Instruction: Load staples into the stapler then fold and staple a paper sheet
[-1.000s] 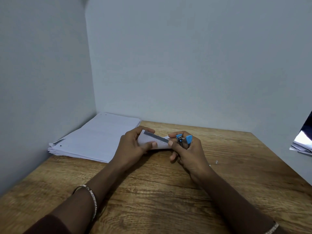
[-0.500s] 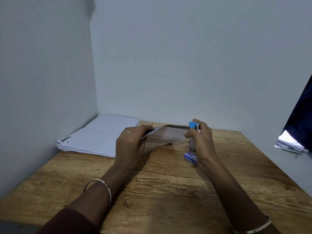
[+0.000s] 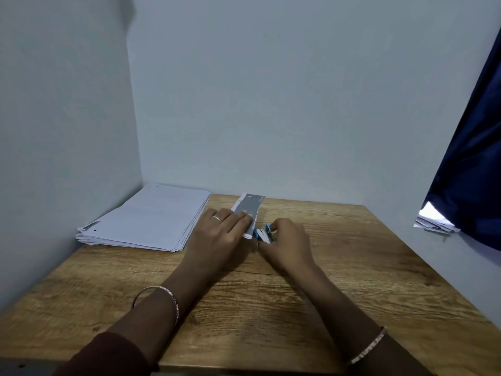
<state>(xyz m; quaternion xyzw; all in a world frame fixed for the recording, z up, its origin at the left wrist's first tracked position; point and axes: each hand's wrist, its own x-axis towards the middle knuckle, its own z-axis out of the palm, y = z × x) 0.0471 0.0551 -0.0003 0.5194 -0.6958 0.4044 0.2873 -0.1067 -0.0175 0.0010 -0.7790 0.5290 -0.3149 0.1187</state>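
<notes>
**Hands on folded strip and stapler, mid-table**

Dark red sleeve (image 3: 108, 354) at near edge. Thin bangle on left wrist (image 3: 173, 297), another on right wrist (image 3: 368, 348). Wooden table (image 3: 271, 308). Right hand (image 3: 290, 242) curls around small blue stapler (image 3: 264, 234), gripping it low on the tabletop. Left hand (image 3: 219, 234), ring on one finger, lies flat with straight fingers pressing the folded paper (image 3: 249, 206) down. Stapler sits at the strip's near end; cannot tell if it bites the paper. Paper stack (image 3: 151, 215) in far-left corner. Dark blue curtain (image 3: 471, 158) at right, loose papers (image 3: 433, 223) below it.
</notes>
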